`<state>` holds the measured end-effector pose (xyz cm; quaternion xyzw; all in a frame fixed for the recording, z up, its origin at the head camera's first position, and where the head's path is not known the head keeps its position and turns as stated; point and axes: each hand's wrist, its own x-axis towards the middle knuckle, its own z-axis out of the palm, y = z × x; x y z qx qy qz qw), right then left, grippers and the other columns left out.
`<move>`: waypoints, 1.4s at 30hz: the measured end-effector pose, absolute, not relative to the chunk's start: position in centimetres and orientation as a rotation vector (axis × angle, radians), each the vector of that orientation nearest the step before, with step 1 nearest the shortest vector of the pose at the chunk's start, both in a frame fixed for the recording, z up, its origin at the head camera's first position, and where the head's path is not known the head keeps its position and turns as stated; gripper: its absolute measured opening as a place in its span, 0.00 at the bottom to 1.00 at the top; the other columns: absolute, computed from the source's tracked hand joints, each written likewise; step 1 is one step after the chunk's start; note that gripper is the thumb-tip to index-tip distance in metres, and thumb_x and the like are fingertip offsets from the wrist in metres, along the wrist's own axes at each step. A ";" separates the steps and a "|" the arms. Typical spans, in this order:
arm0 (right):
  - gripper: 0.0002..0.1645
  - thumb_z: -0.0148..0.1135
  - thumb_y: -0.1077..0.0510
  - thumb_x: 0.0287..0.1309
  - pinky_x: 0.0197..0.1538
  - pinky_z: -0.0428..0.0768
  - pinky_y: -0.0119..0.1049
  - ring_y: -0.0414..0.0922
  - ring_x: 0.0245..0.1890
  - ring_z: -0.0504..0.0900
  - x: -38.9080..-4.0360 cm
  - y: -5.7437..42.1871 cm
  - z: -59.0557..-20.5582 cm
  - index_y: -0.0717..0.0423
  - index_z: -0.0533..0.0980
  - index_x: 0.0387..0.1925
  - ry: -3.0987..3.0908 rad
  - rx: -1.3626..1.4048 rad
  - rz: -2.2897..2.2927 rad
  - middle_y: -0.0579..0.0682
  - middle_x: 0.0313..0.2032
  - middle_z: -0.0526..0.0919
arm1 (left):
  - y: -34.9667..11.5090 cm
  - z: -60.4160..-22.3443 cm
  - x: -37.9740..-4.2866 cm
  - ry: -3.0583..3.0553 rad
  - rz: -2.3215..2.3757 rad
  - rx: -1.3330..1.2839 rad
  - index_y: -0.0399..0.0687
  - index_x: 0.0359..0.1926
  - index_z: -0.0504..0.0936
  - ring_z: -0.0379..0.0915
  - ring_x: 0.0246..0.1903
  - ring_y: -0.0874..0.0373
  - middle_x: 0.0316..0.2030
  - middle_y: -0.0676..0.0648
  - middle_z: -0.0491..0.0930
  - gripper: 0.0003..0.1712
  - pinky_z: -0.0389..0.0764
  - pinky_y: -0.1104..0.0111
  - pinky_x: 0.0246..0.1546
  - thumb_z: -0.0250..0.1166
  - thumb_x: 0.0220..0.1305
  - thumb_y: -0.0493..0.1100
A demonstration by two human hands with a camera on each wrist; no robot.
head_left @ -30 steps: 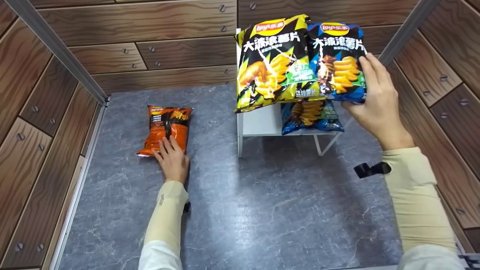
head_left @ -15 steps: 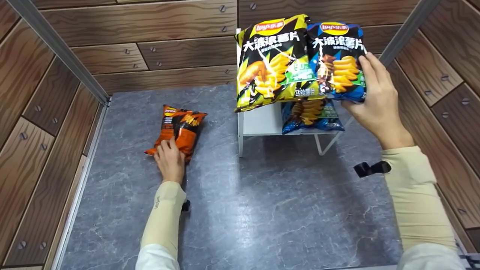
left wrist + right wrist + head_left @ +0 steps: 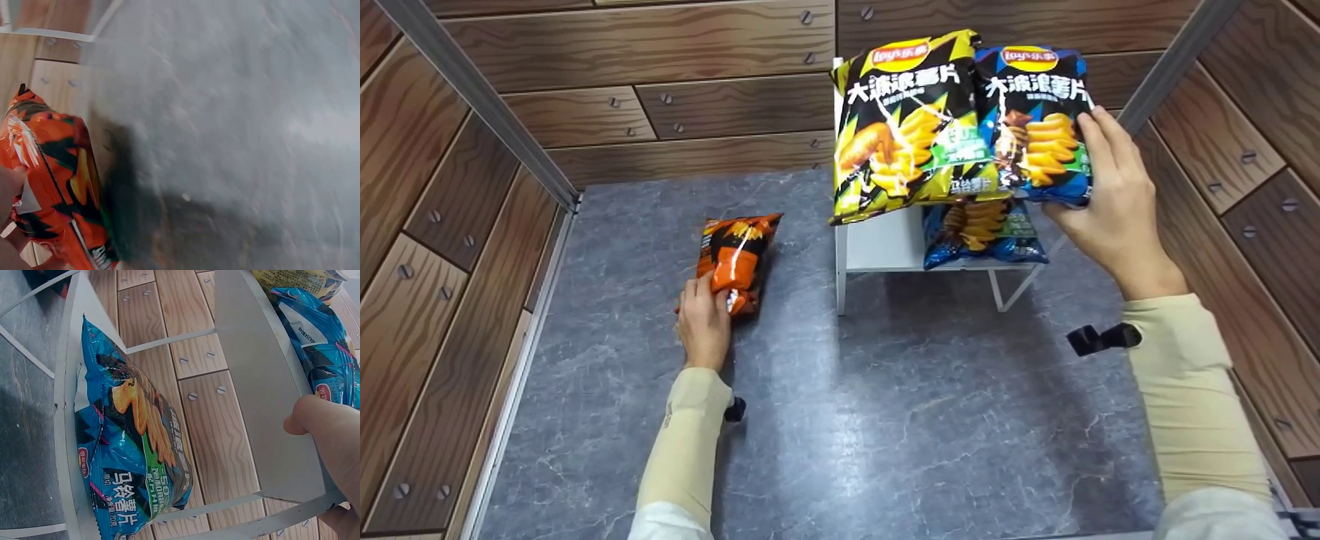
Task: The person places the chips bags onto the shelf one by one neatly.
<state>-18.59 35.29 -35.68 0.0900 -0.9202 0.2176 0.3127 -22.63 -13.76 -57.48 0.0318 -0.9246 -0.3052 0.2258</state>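
My left hand [image 3: 705, 324] grips the lower end of an orange bag of chips [image 3: 736, 262] at the left of the grey floor. In the left wrist view the bag [image 3: 53, 169] is tilted, with a dark shadow beside it and my thumb on its face. My right hand [image 3: 1121, 199] holds the right side of a blue bag of chips [image 3: 1039, 112] on the white rack's top, fingertips along its edge. The thumb is low, by the shelf's edge in the right wrist view. A yellow bag of chips [image 3: 915, 135] lies against the blue one.
Another blue bag of chips [image 3: 986, 229] lies on the rack's lower shelf [image 3: 883, 246], to the right. Wood-patterned walls [image 3: 720, 45] and grey metal posts [image 3: 484, 105] surround the grey marbled floor [image 3: 930, 405].
The orange bag has turned and shifted right as my left fingers curled onto its lower end. My right hand and the bags on the rack have stayed put.
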 end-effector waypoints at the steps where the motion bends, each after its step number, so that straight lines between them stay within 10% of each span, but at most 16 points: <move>1: 0.54 0.75 0.61 0.45 0.67 0.67 0.64 0.56 0.73 0.61 -18.6 35.3 -35.7 0.54 0.61 0.74 -2.428 0.238 0.575 0.57 0.74 0.60 | -13.7 -57.3 -22.6 -2.538 -0.879 0.100 0.42 0.57 0.79 0.76 0.47 0.36 0.45 0.38 0.79 0.20 0.77 0.43 0.44 0.66 0.64 0.40; 23: 0.55 0.76 0.62 0.44 0.68 0.68 0.62 0.56 0.73 0.62 -18.6 35.2 -35.9 0.53 0.61 0.74 -2.417 0.246 0.577 0.57 0.74 0.61 | -12.2 -55.7 -22.6 -2.449 -1.555 0.418 0.33 0.55 0.81 0.79 0.45 0.43 0.48 0.32 0.83 0.19 0.78 0.56 0.51 0.60 0.70 0.41; 31: 0.54 0.76 0.61 0.44 0.67 0.68 0.62 0.56 0.72 0.62 -18.6 35.2 -35.8 0.54 0.61 0.74 -2.417 0.246 0.576 0.58 0.74 0.61 | -12.2 -57.1 -22.1 -2.387 -1.962 0.570 0.33 0.59 0.76 0.79 0.25 0.59 0.45 0.33 0.81 0.19 0.87 0.61 0.32 0.50 0.75 0.39; 42: 0.54 0.76 0.61 0.43 0.68 0.67 0.62 0.56 0.72 0.62 -18.6 35.2 -35.7 0.54 0.62 0.73 -2.413 0.241 0.576 0.57 0.74 0.61 | -13.9 -58.2 -21.5 -2.709 -1.459 0.361 0.32 0.63 0.73 0.73 0.60 0.38 0.57 0.30 0.78 0.24 0.72 0.51 0.63 0.48 0.67 0.30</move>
